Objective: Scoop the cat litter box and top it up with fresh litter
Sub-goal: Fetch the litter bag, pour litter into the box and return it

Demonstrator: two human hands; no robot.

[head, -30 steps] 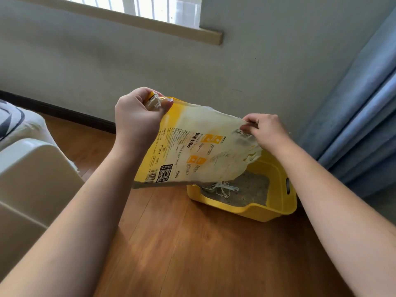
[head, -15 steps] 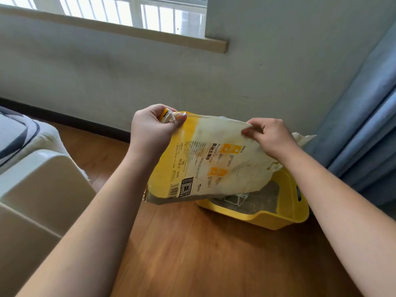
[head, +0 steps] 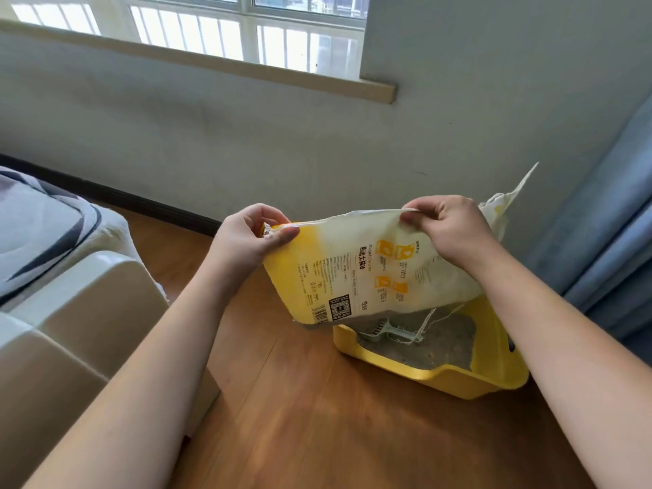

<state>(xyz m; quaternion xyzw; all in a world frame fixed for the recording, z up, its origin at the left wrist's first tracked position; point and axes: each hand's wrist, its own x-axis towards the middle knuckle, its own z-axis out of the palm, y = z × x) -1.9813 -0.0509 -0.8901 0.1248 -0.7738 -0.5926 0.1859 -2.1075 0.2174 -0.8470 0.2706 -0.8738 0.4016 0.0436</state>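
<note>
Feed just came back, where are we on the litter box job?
Scooping can't be judged; the scoop lies in the yellow litter box on grey litter. In hand: left hand and right hand each pinch the litter bag above the box. No pour visible, so topping up remains.

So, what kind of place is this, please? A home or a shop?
Most likely a room in a home, perhaps a bedroom. A yellow litter box stands on a wooden floor beside a blue curtain, under a barred window, and striped bedding lies at the left.
</note>
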